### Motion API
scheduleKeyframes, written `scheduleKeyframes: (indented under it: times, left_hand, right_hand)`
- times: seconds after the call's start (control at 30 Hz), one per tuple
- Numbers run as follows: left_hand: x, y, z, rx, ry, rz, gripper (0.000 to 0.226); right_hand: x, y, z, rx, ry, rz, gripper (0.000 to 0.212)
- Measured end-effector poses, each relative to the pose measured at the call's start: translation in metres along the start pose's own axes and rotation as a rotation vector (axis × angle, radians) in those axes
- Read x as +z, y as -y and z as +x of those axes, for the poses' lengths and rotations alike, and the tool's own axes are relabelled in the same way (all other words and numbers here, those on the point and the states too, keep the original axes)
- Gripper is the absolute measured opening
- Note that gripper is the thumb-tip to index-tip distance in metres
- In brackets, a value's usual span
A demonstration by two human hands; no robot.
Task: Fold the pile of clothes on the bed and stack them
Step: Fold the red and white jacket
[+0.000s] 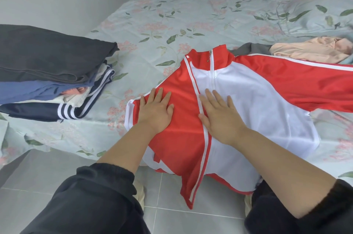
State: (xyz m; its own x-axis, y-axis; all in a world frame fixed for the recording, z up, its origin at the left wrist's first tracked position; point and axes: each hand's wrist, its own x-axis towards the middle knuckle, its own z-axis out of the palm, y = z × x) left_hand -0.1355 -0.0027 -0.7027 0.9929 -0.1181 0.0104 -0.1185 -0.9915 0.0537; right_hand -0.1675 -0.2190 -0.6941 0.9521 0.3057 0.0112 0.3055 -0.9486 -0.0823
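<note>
Left hand (pixel 155 111) and right hand (pixel 219 117) press flat, fingers straight, on the jacket (pixel 257 100). A folded stack (pixel 47 58) lies left of the jacket.

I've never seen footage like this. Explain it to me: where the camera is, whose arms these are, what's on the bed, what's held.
There is no machine here. One camera, worn on a person's head, looks down at their own bare forearms. The left hand and right hand lie flat, fingers straight, on a red and white zip jacket spread at the edge of a bed with a floral sheet. Nothing is gripped; the hands only press the cloth. One sleeve lies folded across the front under the left hand; the other stretches out to the right. On the left sits a stack of folded clothes. Behind the jacket lie a peach garment and a grey garment, unfolded.
</note>
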Motion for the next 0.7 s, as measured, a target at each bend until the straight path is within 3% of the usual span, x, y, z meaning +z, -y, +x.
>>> scheduleKeyframes:
  times: [0.13, 0.3, 0.6, 0.7]
  left_hand:
    - [0.0, -0.025, 0.002, 0.099, 0.039, -0.017, 0.056]
    - [0.004, -0.067, 0.009, 0.161, 0.032, -0.051, 0.055]
    - [0.016, -0.175, 0.024, 0.211, 0.013, -0.126, 0.056]
    - [0.019, -0.227, 0.024, 0.238, -0.021, -0.172, 0.055]
  right_hand:
    - [0.001, -0.022, 0.004, 0.121, 0.098, -0.023, 0.059]
    - [-0.006, -0.063, -0.001, 0.175, 0.045, -0.069, 0.056]
    - [-0.017, -0.146, -0.044, 0.406, -0.103, 0.044, 0.05]
    - [-0.027, -0.178, -0.068, 0.492, -0.308, 0.249, 0.043]
